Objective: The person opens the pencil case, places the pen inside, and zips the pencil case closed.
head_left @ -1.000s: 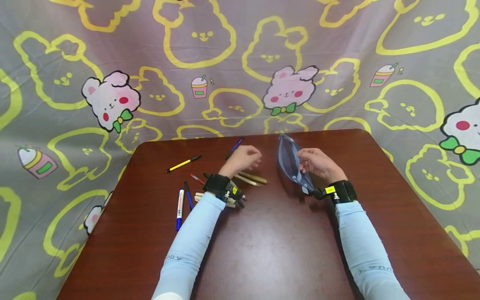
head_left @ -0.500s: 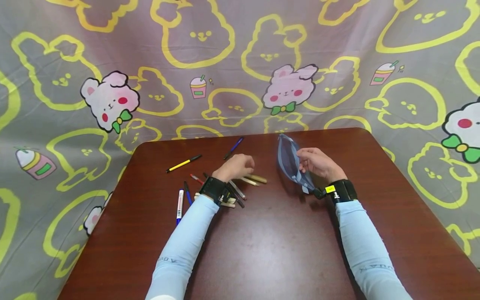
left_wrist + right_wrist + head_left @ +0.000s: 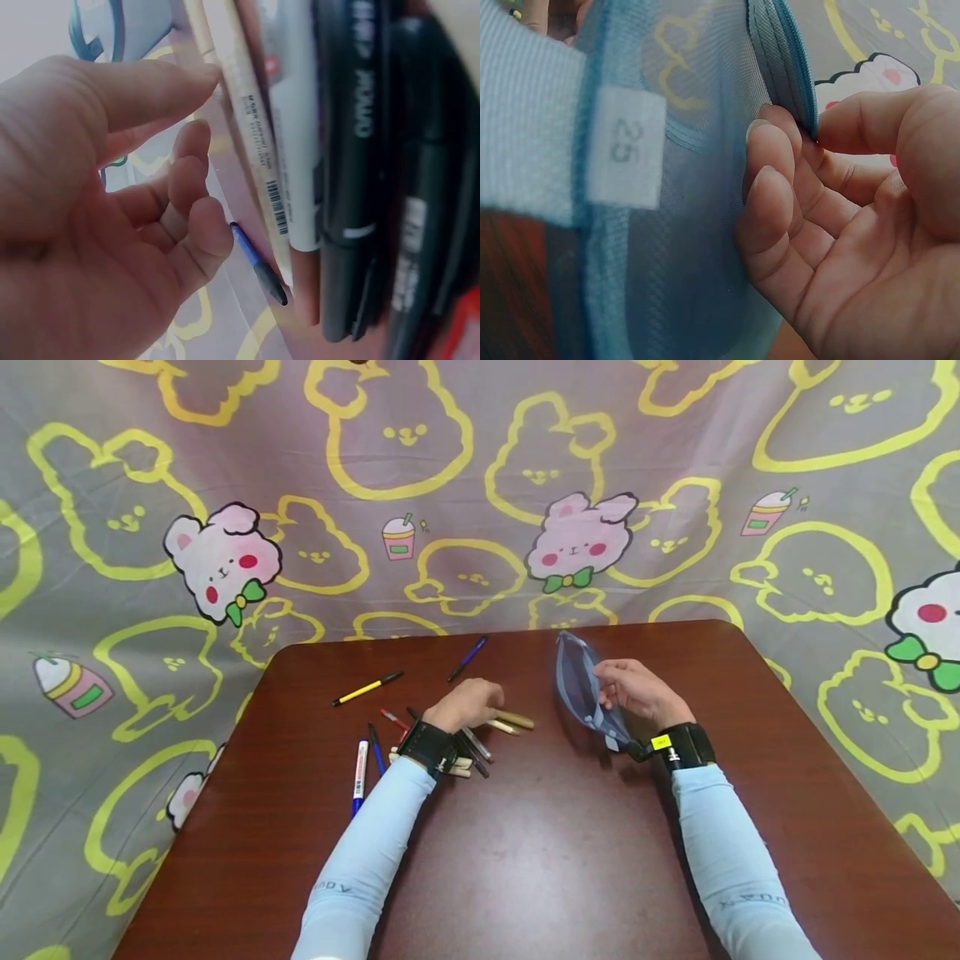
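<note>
My right hand (image 3: pixel 636 689) pinches a blue mesh pouch (image 3: pixel 686 251) tagged "25" at one o'clock; whether my left hand (image 3: pixel 462 703) grips anything, I can't tell.

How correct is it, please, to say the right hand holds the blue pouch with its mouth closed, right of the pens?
Closed is wrong: the head view shows the right hand holding the blue pouch with its mouth open, right of the pens.

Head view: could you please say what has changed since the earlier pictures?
The left hand has moved down the frame and slightly left, beside the cream pen; no grasp shows. The right hand stays pinching the blue mesh zip pouch; the yellow pen and white marker lie unmoved.
</note>
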`<state>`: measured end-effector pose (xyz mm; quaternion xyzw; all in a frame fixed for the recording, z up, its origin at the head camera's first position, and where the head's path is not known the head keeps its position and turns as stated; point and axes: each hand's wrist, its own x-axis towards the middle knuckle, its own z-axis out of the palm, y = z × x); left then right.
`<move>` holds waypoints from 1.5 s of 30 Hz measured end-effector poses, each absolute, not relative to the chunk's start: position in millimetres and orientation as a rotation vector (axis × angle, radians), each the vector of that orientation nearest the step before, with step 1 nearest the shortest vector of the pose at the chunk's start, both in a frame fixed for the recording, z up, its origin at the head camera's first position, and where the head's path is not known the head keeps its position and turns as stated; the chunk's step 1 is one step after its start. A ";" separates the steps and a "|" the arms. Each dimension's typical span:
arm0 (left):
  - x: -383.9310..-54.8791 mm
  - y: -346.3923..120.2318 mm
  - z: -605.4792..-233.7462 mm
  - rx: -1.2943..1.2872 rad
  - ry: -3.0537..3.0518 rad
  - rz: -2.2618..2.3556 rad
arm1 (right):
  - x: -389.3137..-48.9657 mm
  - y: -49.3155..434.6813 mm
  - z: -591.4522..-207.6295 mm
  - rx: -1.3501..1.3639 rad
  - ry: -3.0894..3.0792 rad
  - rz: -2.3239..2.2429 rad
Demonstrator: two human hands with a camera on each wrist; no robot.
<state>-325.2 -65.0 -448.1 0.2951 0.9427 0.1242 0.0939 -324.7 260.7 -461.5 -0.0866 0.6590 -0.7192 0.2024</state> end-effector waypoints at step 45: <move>-327.1 -49.2 -428.5 0.892 2.746 0.525 | -319.9 264.8 -451.5 -0.192 1.878 -1.964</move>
